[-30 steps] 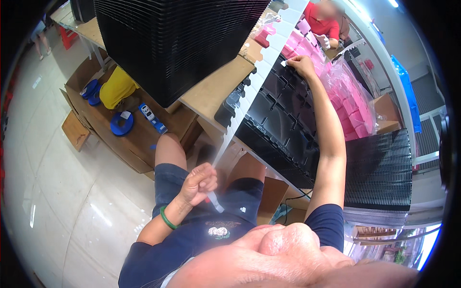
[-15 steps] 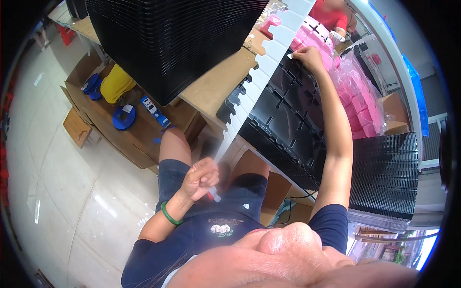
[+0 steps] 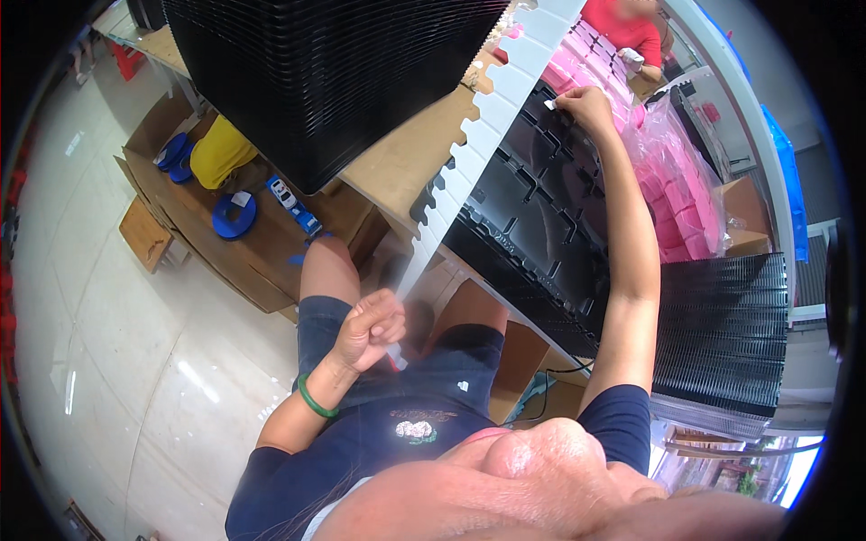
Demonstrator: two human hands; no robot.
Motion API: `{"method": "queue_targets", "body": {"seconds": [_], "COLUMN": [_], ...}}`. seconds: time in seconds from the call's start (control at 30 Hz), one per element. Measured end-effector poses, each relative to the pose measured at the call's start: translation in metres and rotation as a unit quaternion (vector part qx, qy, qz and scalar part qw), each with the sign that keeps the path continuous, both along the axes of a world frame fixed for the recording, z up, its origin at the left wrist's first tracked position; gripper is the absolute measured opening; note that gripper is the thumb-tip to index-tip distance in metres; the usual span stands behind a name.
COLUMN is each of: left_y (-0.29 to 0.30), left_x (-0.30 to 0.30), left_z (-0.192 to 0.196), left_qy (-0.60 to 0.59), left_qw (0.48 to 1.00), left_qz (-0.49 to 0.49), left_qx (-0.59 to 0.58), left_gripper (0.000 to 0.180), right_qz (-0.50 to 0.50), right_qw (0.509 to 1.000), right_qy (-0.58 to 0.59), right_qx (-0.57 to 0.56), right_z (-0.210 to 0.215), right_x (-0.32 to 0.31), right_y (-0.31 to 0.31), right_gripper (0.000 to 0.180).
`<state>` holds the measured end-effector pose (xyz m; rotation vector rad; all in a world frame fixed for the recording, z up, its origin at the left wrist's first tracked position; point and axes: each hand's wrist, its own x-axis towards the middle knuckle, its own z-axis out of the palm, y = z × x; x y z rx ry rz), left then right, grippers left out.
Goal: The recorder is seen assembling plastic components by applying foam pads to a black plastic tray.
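Note:
My right hand (image 3: 591, 113) reaches out at the upper right, its thumb and fingers pinched on a small white piece (image 3: 550, 105). Below it lies a black moulded plastic tray (image 3: 532, 203) with raised ridges and slots. Close to my lap, my left hand (image 3: 370, 331) is closed in a fist; a small red-and-white object (image 3: 397, 358) sticks out under it, mostly hidden. The tip of a long white notched strip (image 3: 492, 117) comes down near that fist, and I cannot tell whether they touch.
A tall stack of black trays (image 3: 329, 81) stands at the upper left, another black stack (image 3: 722, 338) at the right. Pink trays (image 3: 672, 185) in clear plastic lie beyond my right arm. A cardboard box (image 3: 257, 284) holds blue rolls (image 3: 234, 216). A co-worker in red (image 3: 622, 32) sits opposite.
My left hand has shifted slightly up and left. My right hand stays over the tray's far end, the white piece still pinched. The co-worker's hand has moved a little.

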<state>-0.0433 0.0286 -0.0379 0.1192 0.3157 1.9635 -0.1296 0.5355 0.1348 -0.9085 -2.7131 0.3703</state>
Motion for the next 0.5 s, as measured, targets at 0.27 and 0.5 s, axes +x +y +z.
{"method": "queue_targets", "body": {"seconds": [0.27, 0.5], "left_y": [0.000, 0.003], "left_x": [-0.005, -0.008], "left_z": [-0.007, -0.004], "left_qy": [0.025, 0.030], "left_qw": [0.999, 0.999], "left_qz": [-0.003, 0.000], "left_qx": [0.037, 0.019], "left_gripper": [0.021, 0.023], "right_qz": [0.034, 0.064], "right_qw": [0.996, 0.989], "right_qy": [-0.075, 0.047], "right_qx": [0.035, -0.125], "right_z": [0.009, -0.010], "right_x": [-0.025, -0.004], "right_y": [-0.002, 0.016], "right_gripper": [0.027, 0.017]}}
